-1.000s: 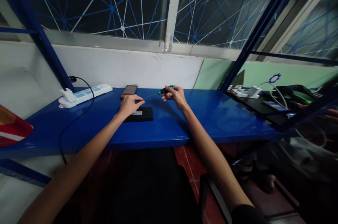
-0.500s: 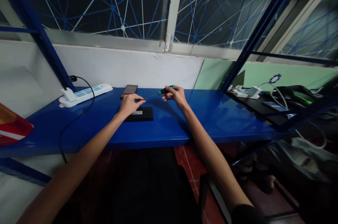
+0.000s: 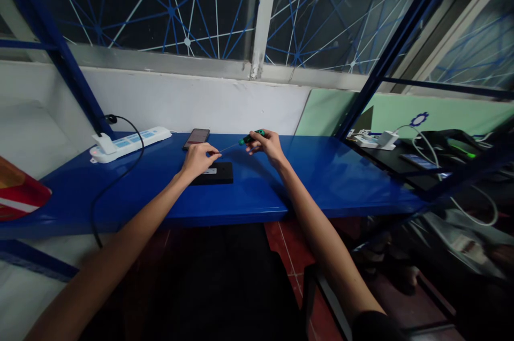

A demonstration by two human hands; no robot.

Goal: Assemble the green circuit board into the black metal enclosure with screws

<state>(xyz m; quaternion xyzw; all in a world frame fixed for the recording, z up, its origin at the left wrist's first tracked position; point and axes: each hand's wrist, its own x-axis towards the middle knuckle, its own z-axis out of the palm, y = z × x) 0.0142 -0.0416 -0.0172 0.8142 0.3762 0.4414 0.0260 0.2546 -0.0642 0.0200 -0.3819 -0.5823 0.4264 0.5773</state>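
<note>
My right hand (image 3: 268, 146) is closed round the green handle of a thin screwdriver (image 3: 246, 140), whose metal shaft runs left toward my left hand (image 3: 198, 160). The left hand's fingertips are pinched at the shaft's tip, just above a flat black device (image 3: 219, 173) with a small white label. The device lies on the blue table (image 3: 321, 180), and part of it is hidden under my left hand.
A phone (image 3: 196, 138) lies behind the device by the white wall. A white power strip (image 3: 127, 144) with a black cable (image 3: 116, 180) sits at the left. A neighbouring dark bench (image 3: 405, 161) at the right carries chargers, cables and a phone. A red object (image 3: 18, 194) is at the far left.
Nothing notable: both hands stay at the screwdriver over the black device, with only a tiny shift of the left fingers.
</note>
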